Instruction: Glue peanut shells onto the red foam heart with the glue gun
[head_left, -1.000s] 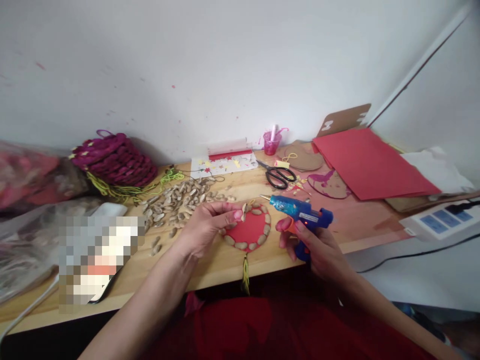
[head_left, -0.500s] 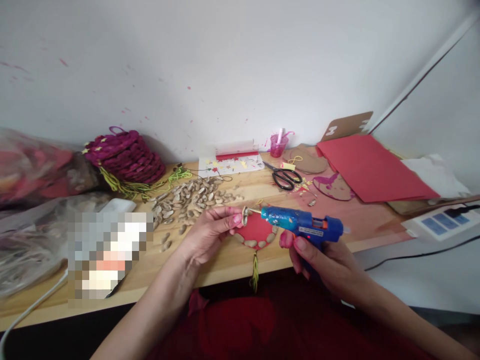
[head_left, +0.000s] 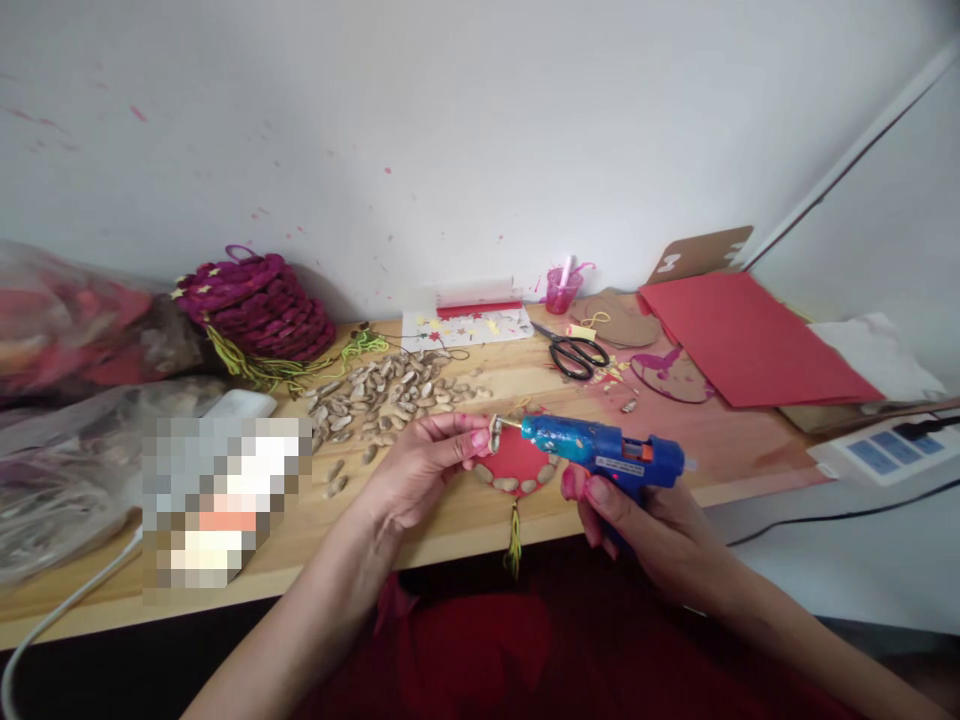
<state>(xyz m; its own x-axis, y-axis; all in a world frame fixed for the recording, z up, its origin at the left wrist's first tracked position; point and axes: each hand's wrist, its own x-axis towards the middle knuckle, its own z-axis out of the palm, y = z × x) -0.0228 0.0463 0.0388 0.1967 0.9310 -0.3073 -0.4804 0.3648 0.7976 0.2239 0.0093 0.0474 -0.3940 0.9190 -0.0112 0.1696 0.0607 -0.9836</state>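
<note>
Between the thumb and fingers of my left hand (head_left: 431, 465) is a peanut shell (head_left: 495, 434), its hollow side partly showing. My right hand (head_left: 637, 520) is wrapped round the handle of a blue glue gun (head_left: 600, 448), whose metal nozzle points left and meets the shell or nearly so. Behind and below them a red disc (head_left: 517, 455) lies on the table, with peanut shells along its visible lower rim; its upper part is largely hidden. A yellow-green tassel (head_left: 514, 540) hangs from the disc over the table's front edge.
Loose peanut shells (head_left: 397, 390) are heaped left of centre. Black scissors (head_left: 576, 355), a pink cup (head_left: 562, 288) and red card sheets (head_left: 757, 340) lie farther back. A purple braided piece (head_left: 259, 305) leans at the wall. On the right is a power strip (head_left: 877, 450); plastic bags (head_left: 67, 480) fill the left.
The nozzle has come closer to the peanut shell, which has turned slightly in my left fingers. The whole view has shifted a little. Both hands keep their holds.
</note>
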